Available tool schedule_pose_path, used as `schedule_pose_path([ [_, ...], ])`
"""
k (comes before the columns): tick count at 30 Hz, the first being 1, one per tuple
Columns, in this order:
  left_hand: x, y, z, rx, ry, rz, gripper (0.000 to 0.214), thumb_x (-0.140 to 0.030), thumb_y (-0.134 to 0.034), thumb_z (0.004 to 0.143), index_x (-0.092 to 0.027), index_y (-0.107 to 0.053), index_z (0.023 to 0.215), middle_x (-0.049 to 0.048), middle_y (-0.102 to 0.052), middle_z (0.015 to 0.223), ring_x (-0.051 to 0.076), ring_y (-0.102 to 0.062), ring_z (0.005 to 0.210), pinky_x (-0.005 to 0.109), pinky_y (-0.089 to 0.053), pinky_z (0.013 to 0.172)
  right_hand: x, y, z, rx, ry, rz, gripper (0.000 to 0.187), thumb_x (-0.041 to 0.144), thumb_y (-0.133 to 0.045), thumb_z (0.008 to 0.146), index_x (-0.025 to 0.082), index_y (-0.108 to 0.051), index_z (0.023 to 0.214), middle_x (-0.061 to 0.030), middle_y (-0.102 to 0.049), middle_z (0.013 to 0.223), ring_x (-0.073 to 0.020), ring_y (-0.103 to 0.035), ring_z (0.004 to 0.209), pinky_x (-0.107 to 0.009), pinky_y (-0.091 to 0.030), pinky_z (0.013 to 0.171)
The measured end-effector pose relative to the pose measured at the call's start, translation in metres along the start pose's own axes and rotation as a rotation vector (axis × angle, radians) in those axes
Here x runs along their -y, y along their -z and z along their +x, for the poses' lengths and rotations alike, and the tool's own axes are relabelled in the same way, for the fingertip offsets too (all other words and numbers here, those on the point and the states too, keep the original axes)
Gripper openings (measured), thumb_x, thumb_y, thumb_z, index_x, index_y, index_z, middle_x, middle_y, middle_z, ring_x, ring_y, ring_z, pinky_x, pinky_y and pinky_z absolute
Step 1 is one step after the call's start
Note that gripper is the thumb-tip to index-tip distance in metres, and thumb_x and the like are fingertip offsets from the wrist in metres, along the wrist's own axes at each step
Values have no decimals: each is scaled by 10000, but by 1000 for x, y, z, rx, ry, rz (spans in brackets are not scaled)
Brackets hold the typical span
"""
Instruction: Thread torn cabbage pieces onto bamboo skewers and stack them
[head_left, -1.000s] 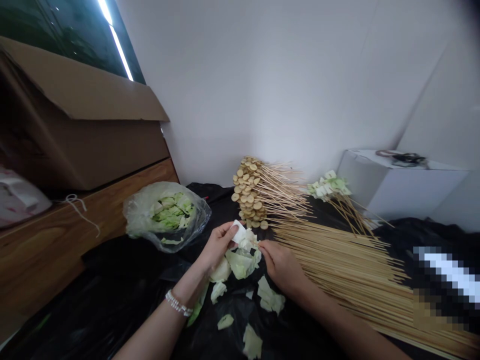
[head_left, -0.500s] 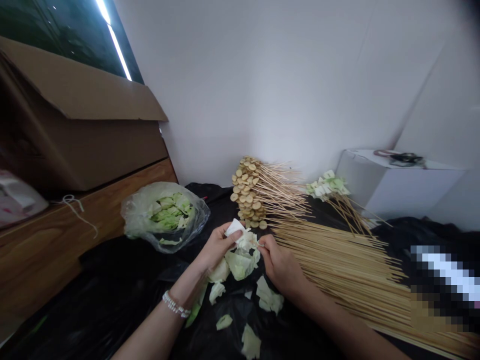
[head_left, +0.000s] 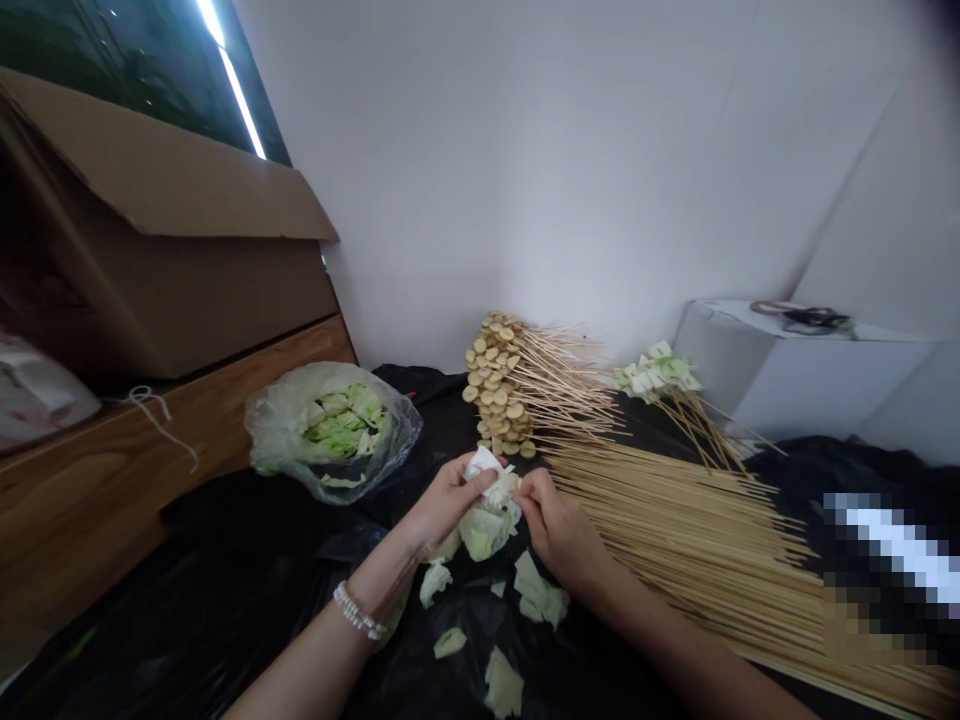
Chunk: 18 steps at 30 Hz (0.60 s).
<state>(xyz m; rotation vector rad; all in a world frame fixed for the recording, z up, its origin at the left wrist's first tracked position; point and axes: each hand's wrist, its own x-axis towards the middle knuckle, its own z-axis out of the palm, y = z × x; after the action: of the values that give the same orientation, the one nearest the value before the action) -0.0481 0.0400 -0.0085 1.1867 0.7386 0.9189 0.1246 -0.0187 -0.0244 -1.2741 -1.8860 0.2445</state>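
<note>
My left hand (head_left: 454, 500) is closed on a white piece of cabbage (head_left: 484, 463), with the thumb pressed over it. Against the edge of the same crumpled cabbage, my right hand (head_left: 551, 515) is pinched, a bit of pale leaf at its fingertips. Just below the fingers lies a larger pale green cabbage leaf (head_left: 486, 532). Loose torn cabbage pieces (head_left: 540, 592) are scattered on the black plastic sheet (head_left: 420, 675) between my forearms.
A clear plastic bag (head_left: 274, 420) of cabbage leaves sits at left, near a cardboard box (head_left: 225, 295). Skewered round slices (head_left: 495, 380) are stacked ahead. Bare bamboo skewers (head_left: 690, 530) spread to the right; cabbage skewers (head_left: 656, 372) lie beside a white box (head_left: 795, 370).
My left hand has shifted slightly right with the white cabbage piece, closer to my right hand. The right hand stays nearly in place, still pinched at the cabbage edge.
</note>
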Motion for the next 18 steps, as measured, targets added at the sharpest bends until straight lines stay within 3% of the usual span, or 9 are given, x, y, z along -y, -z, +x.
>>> schedule_pose_path([
  [3,-8,3,1,-62,-31,-9,433,-374,-791,703,-128,-676,1040,51,-693,817,128,-625,659,225,-495,642,1,3,2,6,-18,-75,129,285,-358,970,210,-462,987,-14,-638,759,-184,-624,665,-258,-364,586],
  [8,-21,12,6,-311,-101,-186,494,-277,-824,672,-165,-625,1110,32,-695,856,126,-643,689,219,-529,638,-1,6,4,33,-15,-178,251,290,-322,991,198,-543,915,-37,-652,777,-191,-635,684,-270,-359,609],
  [12,-22,8,4,-242,8,-363,381,-247,-760,754,-184,-622,1103,80,-703,1016,170,-684,827,293,-569,761,-1,6,4,2,-17,-106,263,266,-315,989,193,-546,887,-35,-643,770,-175,-626,695,-261,-373,645],
  [15,-20,4,2,-169,77,-450,277,-238,-714,801,-162,-639,1057,97,-708,1015,175,-694,831,330,-562,850,1,7,5,-25,-38,-66,251,271,-324,983,193,-539,880,-30,-632,747,-170,-613,683,-256,-374,641],
  [18,-19,2,2,-198,78,-446,206,-199,-698,811,-143,-645,1003,94,-716,969,161,-698,777,311,-572,831,2,8,6,-24,-42,-61,251,271,-326,980,195,-538,871,-23,-620,726,-166,-601,659,-254,-372,628],
])
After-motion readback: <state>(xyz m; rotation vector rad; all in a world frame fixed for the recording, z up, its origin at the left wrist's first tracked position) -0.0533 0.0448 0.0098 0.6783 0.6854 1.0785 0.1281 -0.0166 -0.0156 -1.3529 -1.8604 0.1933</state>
